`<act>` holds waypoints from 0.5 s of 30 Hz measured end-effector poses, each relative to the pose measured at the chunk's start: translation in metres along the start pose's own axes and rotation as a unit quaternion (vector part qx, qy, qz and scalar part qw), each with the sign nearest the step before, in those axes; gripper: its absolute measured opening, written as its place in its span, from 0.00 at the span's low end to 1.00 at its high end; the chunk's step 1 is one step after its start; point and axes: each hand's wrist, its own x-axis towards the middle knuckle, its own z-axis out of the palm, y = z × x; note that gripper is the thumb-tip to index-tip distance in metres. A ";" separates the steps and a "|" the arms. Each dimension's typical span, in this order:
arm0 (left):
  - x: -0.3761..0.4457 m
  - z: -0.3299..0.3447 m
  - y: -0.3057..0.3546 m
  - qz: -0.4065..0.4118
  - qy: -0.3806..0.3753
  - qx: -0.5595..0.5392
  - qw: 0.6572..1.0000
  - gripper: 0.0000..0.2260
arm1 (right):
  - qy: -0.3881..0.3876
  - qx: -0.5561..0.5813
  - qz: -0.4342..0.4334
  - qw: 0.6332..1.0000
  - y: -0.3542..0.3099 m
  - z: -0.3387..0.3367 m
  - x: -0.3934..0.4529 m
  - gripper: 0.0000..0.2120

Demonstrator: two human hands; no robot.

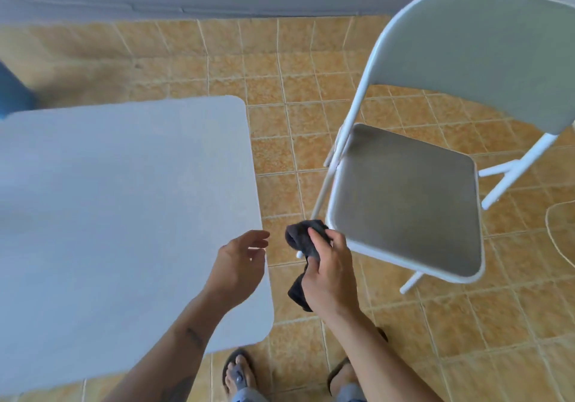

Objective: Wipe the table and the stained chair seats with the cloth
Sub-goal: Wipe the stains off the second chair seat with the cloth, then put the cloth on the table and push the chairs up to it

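— Dark grey cloth (306, 246), bunched up, sits gripped in the right hand (326, 274); fingers (317, 241) are curled over the top of the wad and a tail of it hangs down below the palm.

— And the other hand?

— Left hand (239, 261) is loose and empty, fingers half spread, hovering over the table (124, 199) edge at about nine o'clock from the cloth, close but not touching it.

— So which step is this?

— Between surfaces, I'd judge. The cloth is over bare floor tiles (280, 152), in the gap between table and chair. The chair seat (407, 202) lies at about two o'clock from the right hand, its near corner just beside the knuckles.

— Stains?

— Can't make any out on the grey seat.

— Next move?

— Probably carrying the wad up and right onto the seat, flattening it for broad contact, perhaps steadying the chair frame (351, 115) with the free hand.
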 end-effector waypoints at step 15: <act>0.003 -0.104 -0.116 -0.125 0.067 -0.011 0.990 0.20 | -0.216 -0.056 0.077 0.972 -0.081 0.094 0.023 0.22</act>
